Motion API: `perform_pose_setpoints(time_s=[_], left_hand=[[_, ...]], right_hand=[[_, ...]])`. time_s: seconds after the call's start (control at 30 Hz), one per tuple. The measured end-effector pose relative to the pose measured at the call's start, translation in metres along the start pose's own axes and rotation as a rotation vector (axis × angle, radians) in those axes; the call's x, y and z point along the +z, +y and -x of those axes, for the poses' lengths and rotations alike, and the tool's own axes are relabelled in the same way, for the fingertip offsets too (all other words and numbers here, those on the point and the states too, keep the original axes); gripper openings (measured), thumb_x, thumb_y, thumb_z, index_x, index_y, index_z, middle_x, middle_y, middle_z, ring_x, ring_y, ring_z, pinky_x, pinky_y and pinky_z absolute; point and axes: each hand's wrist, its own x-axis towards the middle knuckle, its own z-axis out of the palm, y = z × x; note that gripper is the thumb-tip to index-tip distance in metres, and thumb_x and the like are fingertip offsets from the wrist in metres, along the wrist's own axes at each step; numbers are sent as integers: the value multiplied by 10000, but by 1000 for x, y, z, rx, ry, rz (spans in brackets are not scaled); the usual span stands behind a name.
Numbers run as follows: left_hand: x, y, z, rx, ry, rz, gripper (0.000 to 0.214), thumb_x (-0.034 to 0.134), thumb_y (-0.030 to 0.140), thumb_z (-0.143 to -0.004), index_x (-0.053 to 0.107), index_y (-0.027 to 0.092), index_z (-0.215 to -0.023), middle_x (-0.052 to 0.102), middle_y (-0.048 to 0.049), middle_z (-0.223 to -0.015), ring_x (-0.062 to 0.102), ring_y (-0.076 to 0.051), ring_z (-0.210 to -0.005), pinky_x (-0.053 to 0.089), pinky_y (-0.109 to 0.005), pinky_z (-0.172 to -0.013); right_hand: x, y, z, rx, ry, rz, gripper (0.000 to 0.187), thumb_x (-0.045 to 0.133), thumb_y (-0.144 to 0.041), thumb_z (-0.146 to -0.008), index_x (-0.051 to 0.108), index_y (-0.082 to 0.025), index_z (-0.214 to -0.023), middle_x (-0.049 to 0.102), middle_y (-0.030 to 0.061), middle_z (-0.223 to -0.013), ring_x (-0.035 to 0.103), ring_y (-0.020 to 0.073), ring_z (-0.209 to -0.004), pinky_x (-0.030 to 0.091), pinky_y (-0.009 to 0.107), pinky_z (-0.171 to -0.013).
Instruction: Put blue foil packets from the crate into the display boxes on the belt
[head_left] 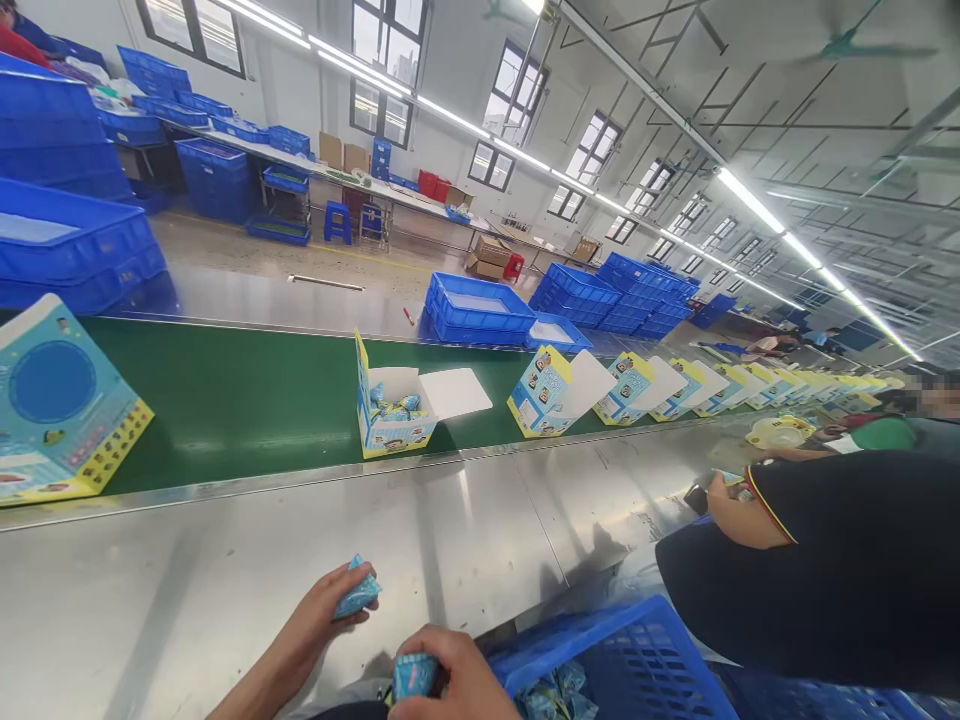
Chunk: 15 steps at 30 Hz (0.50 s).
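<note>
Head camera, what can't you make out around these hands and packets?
Head view: the right hand covers most of its blue packet; the bottom edge cuts the hand off.
Head view: the bottom edge cuts off the blue plastic crate and the packets in it.
Head view: the co-worker's hand hides what it holds.

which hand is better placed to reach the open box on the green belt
Probably left: the left hand with its blue packet sits further out over the steel ledge. The right hand is lower, beside the blue crate.
</note>
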Motion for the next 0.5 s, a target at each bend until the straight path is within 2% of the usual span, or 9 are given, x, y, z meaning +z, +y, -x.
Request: perform_pose_setpoints(time_s=[0.07, 0.17, 0.23, 0.33, 0.43, 0.5], left_hand=[[-1, 2, -5, 52, 46, -32, 683, 1010, 841, -614, 820, 233, -862, 813, -72, -859, 795, -341, -931, 685, -443, -868], [-6, 9, -13, 106, 94, -25, 645, 974, 831, -674, 799, 239, -862, 776, -46, -831, 755, -307, -888, 664, -399, -794], [-11, 14, -16, 134, 134, -12, 630, 967, 816, -697, 811, 238, -893, 777, -43, -847, 733, -286, -882, 640, -357, -745], [-17, 21, -19, 152, 205, 35, 628, 953, 807, -709, 832, 231, -928, 793, -52, -868, 722, -270, -887, 639, -325, -708], [-21, 24, -21, 144, 262, 104, 616, 980, 766, -682, 850, 220, -933, 822, -71, -903, 750, -274, -914, 663, -312, -688], [-22, 24, -21, 132, 290, 140, 579, 1037, 688, -645, 865, 209, -923, 829, -77, -888, 758, -272, -895, 663, -298, -644]], right_hand=[[-12, 1, -5, -81, 21, -280, 426, 1060, -448, -703, 903, -259, -1052, 780, 15, -984, 667, 228, -929, 516, 341, -860], [-28, 14, -16, -169, 219, -789, 521, 1021, -648, -804, 843, -265, -1109, 765, 26, -1093, 643, 188, -878, 506, 300, -735], [-34, 25, -20, -165, 276, -821, 557, 1053, -645, -798, 830, -246, -1117, 749, 27, -1053, 624, 174, -859, 498, 282, -715], [-34, 39, -22, -94, 208, -730, 581, 1093, -625, -764, 838, -201, -1069, 707, 12, -899, 599, 163, -797, 494, 277, -687], [-29, 43, -23, -30, 303, -890, 659, 1089, -708, -728, 823, -224, -1086, 742, 25, -967, 666, 190, -818, 519, 291, -651], [-26, 41, -24, -14, 279, -896, 638, 1114, -661, -723, 816, -218, -1075, 744, 24, -949, 675, 188, -809, 531, 293, -653]])
